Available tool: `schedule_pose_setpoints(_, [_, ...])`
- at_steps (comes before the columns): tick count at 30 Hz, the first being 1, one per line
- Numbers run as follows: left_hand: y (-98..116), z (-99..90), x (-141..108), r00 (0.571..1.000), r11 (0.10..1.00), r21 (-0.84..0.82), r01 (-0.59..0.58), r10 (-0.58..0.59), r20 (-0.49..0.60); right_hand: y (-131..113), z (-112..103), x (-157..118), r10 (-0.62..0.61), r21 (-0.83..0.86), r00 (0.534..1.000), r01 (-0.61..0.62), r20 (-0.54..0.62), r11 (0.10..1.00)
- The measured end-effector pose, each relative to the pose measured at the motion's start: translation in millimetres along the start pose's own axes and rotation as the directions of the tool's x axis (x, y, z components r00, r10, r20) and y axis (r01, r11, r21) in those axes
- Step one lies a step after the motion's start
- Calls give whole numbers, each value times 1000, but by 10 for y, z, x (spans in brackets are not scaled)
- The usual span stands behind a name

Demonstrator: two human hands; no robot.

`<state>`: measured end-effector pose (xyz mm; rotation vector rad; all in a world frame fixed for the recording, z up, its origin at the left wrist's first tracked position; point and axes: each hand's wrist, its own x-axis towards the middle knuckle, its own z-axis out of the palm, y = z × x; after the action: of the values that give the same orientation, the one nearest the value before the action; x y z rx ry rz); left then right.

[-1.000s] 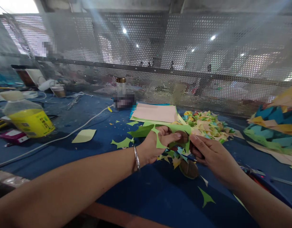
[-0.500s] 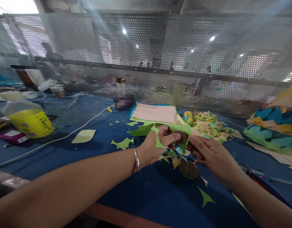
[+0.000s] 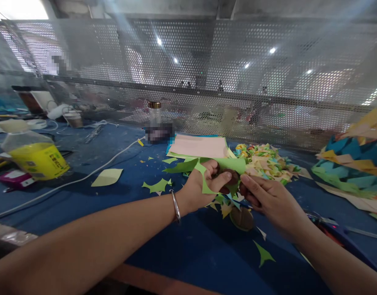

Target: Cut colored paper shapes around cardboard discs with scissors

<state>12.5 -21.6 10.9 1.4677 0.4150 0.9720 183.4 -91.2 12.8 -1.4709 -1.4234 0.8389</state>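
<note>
A curled sheet of green paper (image 3: 233, 164) with cut-out edges is held up over the table. My left hand (image 3: 199, 188), wearing a silver bangle, is closed on it, and one curved strip lies across the back of that hand. At the paper's right end, my right hand (image 3: 265, 194) pinches the edge between thumb and fingers. Whether a tool is hidden between the hands, I cannot tell. Paper scraps (image 3: 226, 209) and a brown round piece (image 3: 242, 218) lie below. A green scrap (image 3: 263, 254) rests nearer the table's front.
Stacked paper sheets (image 3: 199, 146) lie behind my hands, beside a heap of folded paper pieces (image 3: 265, 162). Layered coloured paper (image 3: 351, 164) stands at right. On the left are a yellow-labelled bottle (image 3: 34, 157), a white cable (image 3: 105, 159) and a leaf-shaped paper (image 3: 107, 177). A perforated metal screen (image 3: 188, 61) closes the back.
Both hands keep their hold on the green paper with hardly any movement. The whole view has shifted slightly.
</note>
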Motion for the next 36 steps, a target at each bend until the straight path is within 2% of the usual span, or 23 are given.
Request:
schedule_pose_setpoints(5, [-23, -10, -5, 999, 999, 43, -31, 30, 16, 2, 9, 3, 21, -9, 1000, -21, -5, 1000])
schedule_pose_setpoints(9, [12, 0, -16, 999, 995, 90, 42, -38, -38, 5, 16, 5, 35, -4, 999, -35, 2, 999])
schedule_pose_setpoints(12, [20, 17, -19, 996, 996, 57, 74, -71, -50, 0, 20, 3, 37, 3, 999, -37, 4, 999])
schedule_pose_setpoints(22, [22, 16, -25, 998, 998, 18, 67, -66, -20, -34, 20, -23, 60, 18, 998, -60, 6, 998])
schedule_pose_setpoints(28, [10, 1, -39, 999, 995, 82, 48, -46, -28, -49, 17, -19, 58, 19, 998, -58, 0, 998])
schedule_pose_setpoints(33, [-24, -18, -25, 993, 992, 103, 77, -66, -97, -23, 27, -10, 50, 29, 999, -49, -18, 998])
schedule_pose_setpoints(36, [-28, -27, -18, 992, 991, 100, 91, -81, -101, -1, 23, -7, 42, 34, 999, -41, -26, 999])
